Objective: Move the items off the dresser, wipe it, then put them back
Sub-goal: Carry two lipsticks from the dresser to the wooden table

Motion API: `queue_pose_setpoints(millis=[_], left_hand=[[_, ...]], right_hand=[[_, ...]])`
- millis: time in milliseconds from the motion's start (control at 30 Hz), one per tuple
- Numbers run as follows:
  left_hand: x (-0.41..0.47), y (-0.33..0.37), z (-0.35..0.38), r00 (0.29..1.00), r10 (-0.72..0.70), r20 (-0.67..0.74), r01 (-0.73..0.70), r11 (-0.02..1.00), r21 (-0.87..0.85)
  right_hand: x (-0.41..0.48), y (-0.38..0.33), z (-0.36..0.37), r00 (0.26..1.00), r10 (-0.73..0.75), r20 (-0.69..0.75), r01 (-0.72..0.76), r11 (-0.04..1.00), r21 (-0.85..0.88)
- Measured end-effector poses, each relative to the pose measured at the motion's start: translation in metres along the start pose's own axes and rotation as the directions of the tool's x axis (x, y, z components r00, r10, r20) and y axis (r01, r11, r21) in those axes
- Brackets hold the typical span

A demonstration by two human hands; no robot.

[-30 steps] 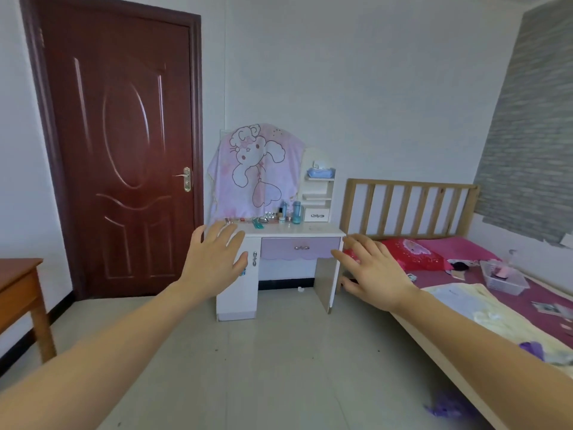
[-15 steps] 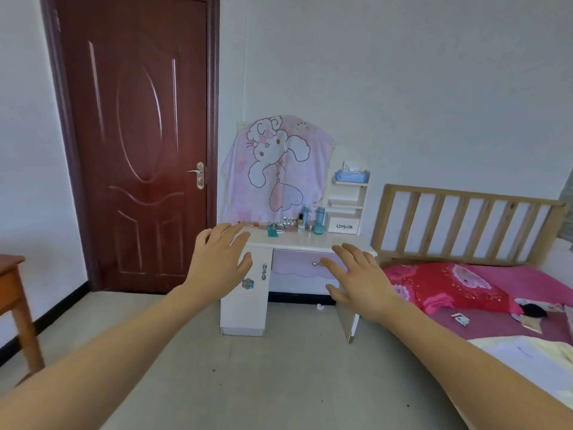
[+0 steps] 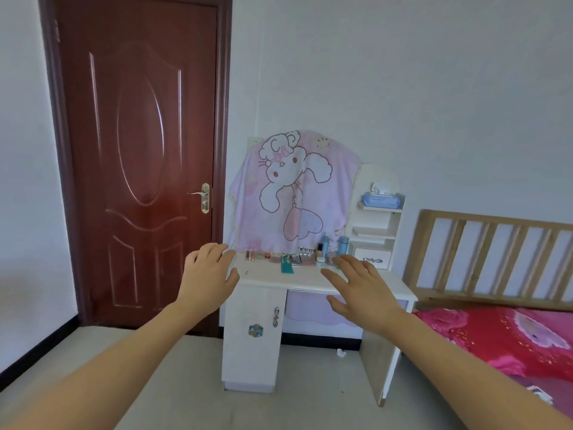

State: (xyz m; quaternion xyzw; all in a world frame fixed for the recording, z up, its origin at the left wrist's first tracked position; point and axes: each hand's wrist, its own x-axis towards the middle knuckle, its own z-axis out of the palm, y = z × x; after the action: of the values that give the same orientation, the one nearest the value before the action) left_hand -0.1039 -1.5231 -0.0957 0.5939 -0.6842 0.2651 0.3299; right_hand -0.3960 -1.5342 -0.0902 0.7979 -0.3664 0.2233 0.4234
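White dresser (image 3: 269, 279) stands against the far wall, between a red-brown door (image 3: 139, 150) on the left and a bed (image 3: 508, 336) on the right, with a pink cartoon cloth (image 3: 294, 193) draped over its back. Small cosmetics (image 3: 305, 259) line its far edge. Its right shelf unit (image 3: 376, 231) holds a wipes pack (image 3: 382, 198). Left hand (image 3: 206, 274) and right hand (image 3: 362, 290) hover nearer, fingers spread wide, holding nothing.

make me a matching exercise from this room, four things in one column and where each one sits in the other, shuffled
Things
1 door
2 wipes pack
3 bunny cloth
4 red pillow

Places
A draped above the dresser top
B on the bed
C on the highest side shelf
D left of the dresser, closed

Pairs: 1-D, 2-C, 3-A, 4-B
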Motion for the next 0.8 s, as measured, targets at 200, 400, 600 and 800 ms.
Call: queue_pose_setpoints(millis=[200, 400, 600, 800], left_hand=[[0.034, -0.001, 0.094, 0.993, 0.046, 0.108, -0.043, 0.999, -0.028], [0.085, -0.018, 0.166, 0.985, 0.039, 0.17, -0.044, 0.999, 0.025], [0.153, -0.042, 0.219, 0.986, -0.071, 0.149, 0.064, 0.997, 0.05], [0.15, -0.085, 0.294, 0.968, -0.171, 0.184, 0.16, 0.984, 0.074]], right_hand=[[0.014, 0.023, 0.095, 0.994, -0.02, 0.107, 0.02, 1.0, 0.0], [0.053, 0.059, 0.182, 0.987, 0.013, 0.16, -0.029, 0.995, 0.097], [0.123, 0.101, 0.272, 0.988, 0.013, 0.151, -0.046, 0.976, 0.212], [0.16, 0.072, 0.371, 0.976, 0.023, 0.215, -0.121, 0.883, 0.454]])
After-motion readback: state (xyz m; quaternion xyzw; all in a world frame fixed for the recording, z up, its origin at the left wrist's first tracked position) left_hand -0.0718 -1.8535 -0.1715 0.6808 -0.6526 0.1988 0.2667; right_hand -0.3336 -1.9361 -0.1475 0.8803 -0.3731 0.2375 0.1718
